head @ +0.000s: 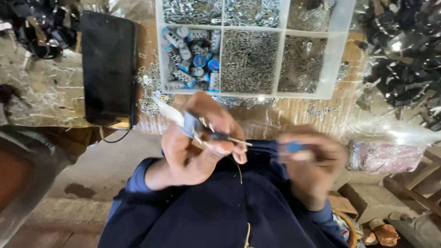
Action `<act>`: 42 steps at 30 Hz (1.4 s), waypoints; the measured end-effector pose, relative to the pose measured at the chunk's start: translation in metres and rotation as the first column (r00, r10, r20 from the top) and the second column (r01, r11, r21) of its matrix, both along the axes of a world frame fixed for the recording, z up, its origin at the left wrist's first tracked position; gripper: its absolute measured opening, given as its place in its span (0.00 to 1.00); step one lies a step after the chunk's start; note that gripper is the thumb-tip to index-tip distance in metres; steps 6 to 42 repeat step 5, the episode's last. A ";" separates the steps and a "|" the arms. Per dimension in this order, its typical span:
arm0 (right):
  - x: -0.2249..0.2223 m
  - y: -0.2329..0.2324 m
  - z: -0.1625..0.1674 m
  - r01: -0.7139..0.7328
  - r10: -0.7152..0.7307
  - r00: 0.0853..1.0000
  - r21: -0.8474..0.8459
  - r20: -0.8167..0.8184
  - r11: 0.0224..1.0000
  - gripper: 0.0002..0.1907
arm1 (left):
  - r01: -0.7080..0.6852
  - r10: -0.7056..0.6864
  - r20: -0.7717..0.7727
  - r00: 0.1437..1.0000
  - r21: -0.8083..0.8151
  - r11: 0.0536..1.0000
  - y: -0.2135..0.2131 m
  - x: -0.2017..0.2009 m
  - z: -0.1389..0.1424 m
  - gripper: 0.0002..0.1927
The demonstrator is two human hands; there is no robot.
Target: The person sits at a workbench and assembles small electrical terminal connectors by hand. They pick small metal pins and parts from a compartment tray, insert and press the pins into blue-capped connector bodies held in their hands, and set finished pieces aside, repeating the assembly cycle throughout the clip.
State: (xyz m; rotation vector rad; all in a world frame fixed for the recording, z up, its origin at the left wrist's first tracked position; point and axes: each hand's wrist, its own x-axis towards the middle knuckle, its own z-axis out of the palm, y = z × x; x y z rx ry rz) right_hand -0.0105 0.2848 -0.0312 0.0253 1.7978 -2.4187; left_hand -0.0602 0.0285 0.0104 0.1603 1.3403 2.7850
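Over on the left a black phone (108, 69) is laid flat on the table (257, 117), with a thin cable seen trailing from its lower edge. Next to it, a clear compartment tray (333, 59) is parked at the back of the table, one cell packed with little grey-and-blue cylinders (193, 57), the others filled with small metal bits. The left hand (197, 142) is held up in front of the tray, grip closed around a small grey part (189, 124), and a thin metal pin (236, 141) is pinched at the fingertips. Further right, the right hand (312, 158) is blurred, grip curled shut on a small blue piece (291, 147). Black plastic parts (404, 59) are heaped at the far right.
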 end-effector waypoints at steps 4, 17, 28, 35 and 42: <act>-0.005 -0.051 -0.004 -0.277 0.314 0.937 -0.224 0.151 0.934 0.13 | -0.071 -0.126 -0.214 0.969 -0.722 0.688 -0.032 0.064 -0.054 0.11; -0.010 -0.058 -0.004 -0.314 0.362 0.913 -0.244 0.189 0.918 0.15 | -0.025 -0.078 -0.115 0.990 -0.698 0.716 -0.032 0.083 -0.076 0.12; -0.010 -0.058 -0.004 -0.314 0.362 0.913 -0.244 0.189 0.918 0.15 | -0.025 -0.078 -0.115 0.990 -0.698 0.716 -0.032 0.083 -0.076 0.12; -0.010 -0.058 -0.004 -0.314 0.362 0.913 -0.244 0.189 0.918 0.15 | -0.025 -0.078 -0.115 0.990 -0.698 0.716 -0.032 0.083 -0.076 0.12; -0.010 -0.058 -0.004 -0.314 0.362 0.913 -0.244 0.189 0.918 0.15 | -0.025 -0.078 -0.115 0.990 -0.698 0.716 -0.032 0.083 -0.076 0.12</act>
